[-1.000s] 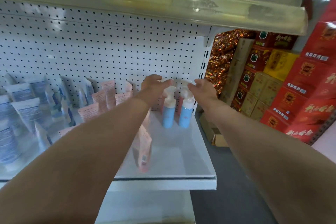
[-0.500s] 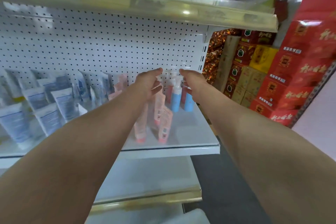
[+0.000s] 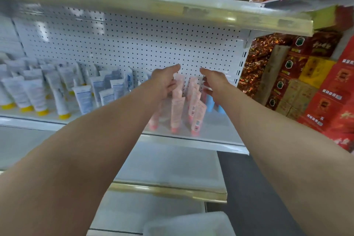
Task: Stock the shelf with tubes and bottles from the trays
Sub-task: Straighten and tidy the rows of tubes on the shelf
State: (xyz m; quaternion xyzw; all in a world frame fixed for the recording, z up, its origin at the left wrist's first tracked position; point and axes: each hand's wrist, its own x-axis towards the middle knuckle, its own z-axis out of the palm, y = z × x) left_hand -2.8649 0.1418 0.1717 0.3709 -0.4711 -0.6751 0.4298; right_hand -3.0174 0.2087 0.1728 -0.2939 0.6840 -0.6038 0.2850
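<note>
Both arms reach out over the white shelf point(image 3: 220, 140). My left hand point(image 3: 164, 80) and my right hand point(image 3: 215, 81) hover apart with loosely curled fingers and hold nothing. Between and below them stand several pink tubes point(image 3: 177, 112), cap down, at the right end of the shelf. Behind the tubes, partly hidden by my right hand, stand blue bottles point(image 3: 210, 103). White tubes with yellow caps point(image 3: 61, 97) and white-and-blue tubes point(image 3: 107, 90) fill the shelf's left part.
A white pegboard point(image 3: 134, 48) backs the shelf and an upper shelf point(image 3: 172, 7) overhangs it. Red and yellow boxes point(image 3: 325, 90) are stacked at the right. A lower shelf point(image 3: 172, 170) juts out below. A white tray's corner point(image 3: 189, 224) shows at the bottom.
The camera has drawn back and tilted up. Both hands have pulled back off the blue bottles and now hang above the pink tubes.
</note>
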